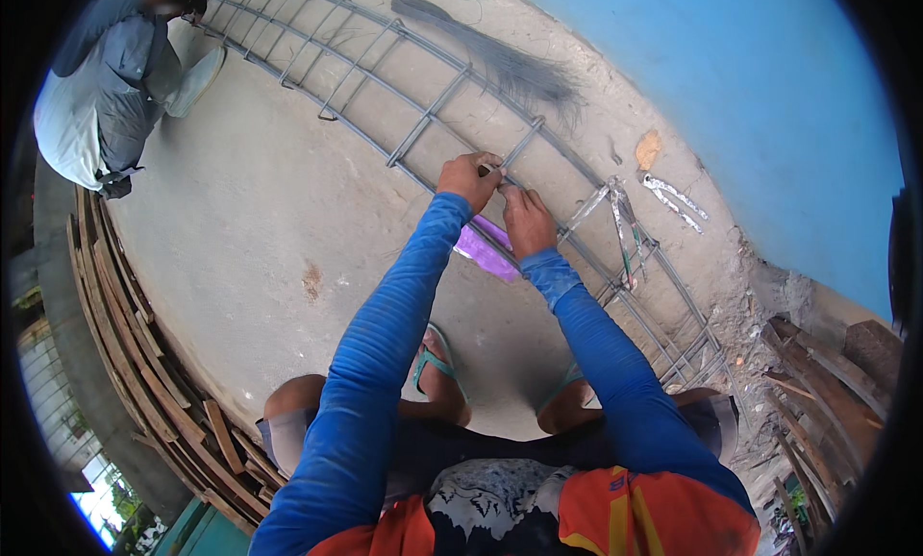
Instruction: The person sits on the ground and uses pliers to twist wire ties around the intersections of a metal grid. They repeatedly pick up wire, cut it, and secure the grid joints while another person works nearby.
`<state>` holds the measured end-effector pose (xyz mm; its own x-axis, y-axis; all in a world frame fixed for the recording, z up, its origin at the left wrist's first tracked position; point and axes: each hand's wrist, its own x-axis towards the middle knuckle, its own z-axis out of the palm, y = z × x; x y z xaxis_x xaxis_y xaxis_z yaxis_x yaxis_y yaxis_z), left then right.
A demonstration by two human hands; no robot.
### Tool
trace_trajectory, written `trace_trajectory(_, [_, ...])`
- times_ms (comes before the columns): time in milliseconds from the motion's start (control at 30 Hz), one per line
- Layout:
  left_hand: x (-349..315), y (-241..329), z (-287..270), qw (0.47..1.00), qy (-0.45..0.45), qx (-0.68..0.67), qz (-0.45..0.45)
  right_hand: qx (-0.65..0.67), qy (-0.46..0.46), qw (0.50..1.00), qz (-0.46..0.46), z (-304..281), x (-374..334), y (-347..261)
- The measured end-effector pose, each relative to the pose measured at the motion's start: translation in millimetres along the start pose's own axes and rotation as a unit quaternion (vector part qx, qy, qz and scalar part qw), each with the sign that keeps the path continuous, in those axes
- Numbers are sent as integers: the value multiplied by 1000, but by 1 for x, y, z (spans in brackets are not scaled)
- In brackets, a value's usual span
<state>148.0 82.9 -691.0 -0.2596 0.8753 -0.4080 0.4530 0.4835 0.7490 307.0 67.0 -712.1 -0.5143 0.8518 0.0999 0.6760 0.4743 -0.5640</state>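
Note:
A long steel rebar cage (423,123) of lengthwise bars and cross stirrups runs diagonally across the concrete floor. My left hand (467,182) is closed, thumb and fingers pinched together at a crossing of its bars. Close beside it my right hand (528,220) is closed too, fingertips at the same joint. What the fingers hold is too small to make out. Under the near bar by my hands lies a purple packet or cloth (488,253). To the right, pincers (620,220) with worn handles rest on the cage.
Another hand tool with two light handles (676,200) lies beyond the cage. A bundle of thin dark wire (486,49) lies beside the cage's far side. A person (120,95) crouches at the far left end. Wooden strips (144,364) line the left; boards (827,402) lie right, near the blue wall (760,104).

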Motion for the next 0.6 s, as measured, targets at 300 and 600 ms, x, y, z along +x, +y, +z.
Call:
trace_trajectory(300, [3,-4,3,987,52,104,109,204,-178,940,206,-25,52,45])
trace_trajectory(600, [1,-8,8,973,90,130,169,347,-444,809,167,-8,100,110])
